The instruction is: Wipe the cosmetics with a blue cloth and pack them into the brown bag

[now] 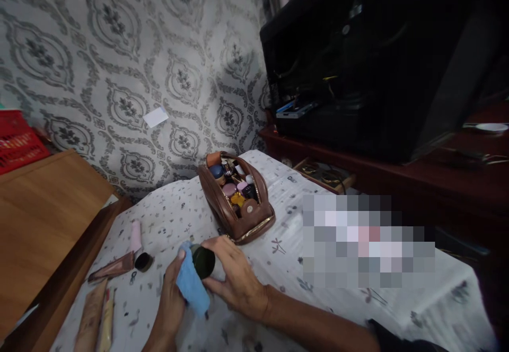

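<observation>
your right hand (234,275) is curling around a dark green jar (204,262), fingers on one side and thumb on the other, likely to keep it from slipping. your left hand (173,283) is closing on a blue cloth (193,291) and is pressing it to the jar's side, so the jar is sitting snug between both hands, just above the white sheet (167,225).

to the left, a wide brown tube (90,312) and a thin yellow tube (106,320) are lying side by side. past them, a pinkish-brown tube (113,267) is lying near a small black round thing (143,262), with a pink tube (136,235) beyond. they are lying apart, perhaps so each is easy to see.

farther on, a brown bag (254,227) is standing with its top open wide, and little jars and bottles are packing it, maybe upright to save room. behind it, an open drawer (347,183) is sticking out, and a white card (156,117) is resting against the patterned wall (119,66).
</observation>
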`<action>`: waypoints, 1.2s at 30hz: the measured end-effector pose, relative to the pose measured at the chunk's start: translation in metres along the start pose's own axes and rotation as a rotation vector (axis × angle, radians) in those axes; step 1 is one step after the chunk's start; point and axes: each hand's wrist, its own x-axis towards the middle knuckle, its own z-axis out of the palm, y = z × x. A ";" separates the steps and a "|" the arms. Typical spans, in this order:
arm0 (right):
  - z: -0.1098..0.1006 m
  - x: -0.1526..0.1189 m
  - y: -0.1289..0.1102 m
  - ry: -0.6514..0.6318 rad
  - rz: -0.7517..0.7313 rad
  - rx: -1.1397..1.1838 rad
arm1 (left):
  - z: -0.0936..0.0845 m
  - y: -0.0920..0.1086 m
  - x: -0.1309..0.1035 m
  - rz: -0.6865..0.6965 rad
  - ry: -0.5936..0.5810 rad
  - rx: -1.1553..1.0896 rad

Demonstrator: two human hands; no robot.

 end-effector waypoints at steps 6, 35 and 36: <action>0.001 0.007 0.000 0.108 0.022 0.064 | -0.003 0.017 0.007 -0.050 0.049 -0.081; -0.124 0.143 0.026 0.007 0.311 -0.407 | 0.056 0.107 0.063 1.192 -0.321 1.008; -0.125 0.149 0.029 -0.044 0.329 -0.483 | 0.058 0.108 0.063 1.206 -0.326 1.047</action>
